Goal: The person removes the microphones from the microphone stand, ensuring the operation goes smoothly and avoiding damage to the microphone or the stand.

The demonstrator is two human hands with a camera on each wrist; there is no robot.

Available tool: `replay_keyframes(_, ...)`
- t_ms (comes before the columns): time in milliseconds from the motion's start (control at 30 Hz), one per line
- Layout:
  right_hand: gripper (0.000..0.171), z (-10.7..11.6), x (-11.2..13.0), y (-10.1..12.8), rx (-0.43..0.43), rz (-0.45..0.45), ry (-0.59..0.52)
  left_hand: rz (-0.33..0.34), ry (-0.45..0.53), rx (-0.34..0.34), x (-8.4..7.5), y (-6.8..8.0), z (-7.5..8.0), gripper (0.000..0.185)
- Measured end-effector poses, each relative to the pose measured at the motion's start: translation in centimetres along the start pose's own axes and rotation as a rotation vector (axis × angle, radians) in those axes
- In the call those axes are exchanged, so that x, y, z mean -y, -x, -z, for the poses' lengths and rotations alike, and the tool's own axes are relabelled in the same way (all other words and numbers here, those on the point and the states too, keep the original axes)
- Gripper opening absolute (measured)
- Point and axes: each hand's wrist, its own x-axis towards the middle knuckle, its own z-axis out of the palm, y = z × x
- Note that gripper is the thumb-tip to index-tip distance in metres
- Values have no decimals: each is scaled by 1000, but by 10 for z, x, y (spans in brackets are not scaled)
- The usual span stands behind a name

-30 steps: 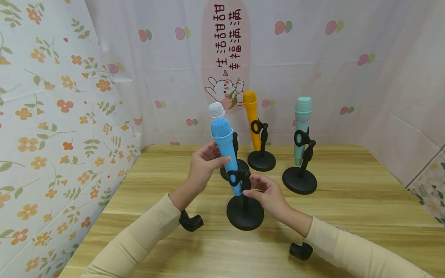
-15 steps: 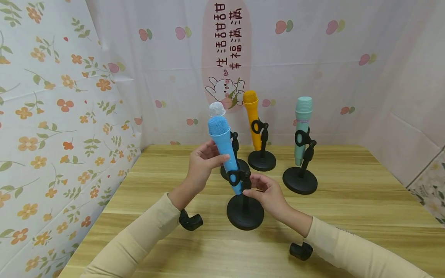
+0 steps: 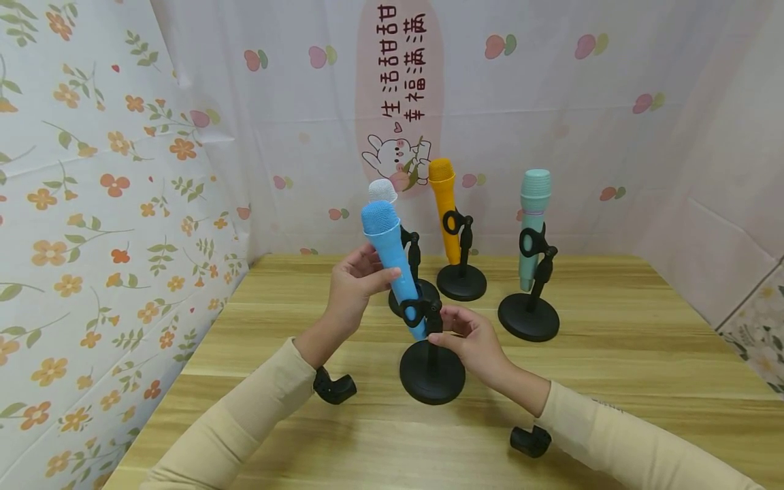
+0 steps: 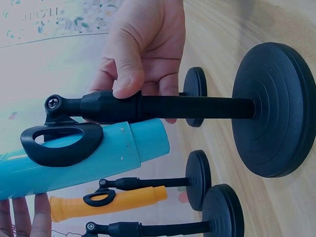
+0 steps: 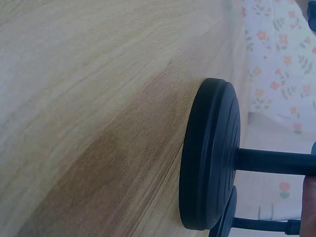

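Note:
A light blue microphone (image 3: 398, 262) leans to the left in the ring clip (image 3: 414, 312) of a black desk stand (image 3: 432, 372). My left hand (image 3: 357, 286) grips its body below the mesh head, thumb across the front. In the left wrist view that hand's fingers (image 4: 30, 215) show under the blue body. My right hand (image 3: 471, 340) pinches the stand's upright just below the clip joint, thumb in front, as the left wrist view also shows. The stand's round base (image 5: 210, 158) stands on the wooden table in the right wrist view.
Behind are a white-headed microphone (image 3: 382, 191), mostly hidden, a yellow microphone (image 3: 445, 211) and a mint green microphone (image 3: 534, 211), each with a black stand. Black wrist-worn pieces show under both forearms. Floral cloth (image 3: 122, 204) hangs left; printed cloth hangs behind.
The blue microphone has tilted further left and slid slightly upward through the clip, with my left hand moving along. My right hand and the stand stay in place.

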Motion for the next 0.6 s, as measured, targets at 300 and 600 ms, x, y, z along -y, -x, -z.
replay_keyframes(300,39,0,0,0,-3,-16,-2,0,10,-5,0,-2,2,45)
replay_keyframes(600,39,1,0,1,0,-26,-10,0,18,-10,-3,-1,3,46)
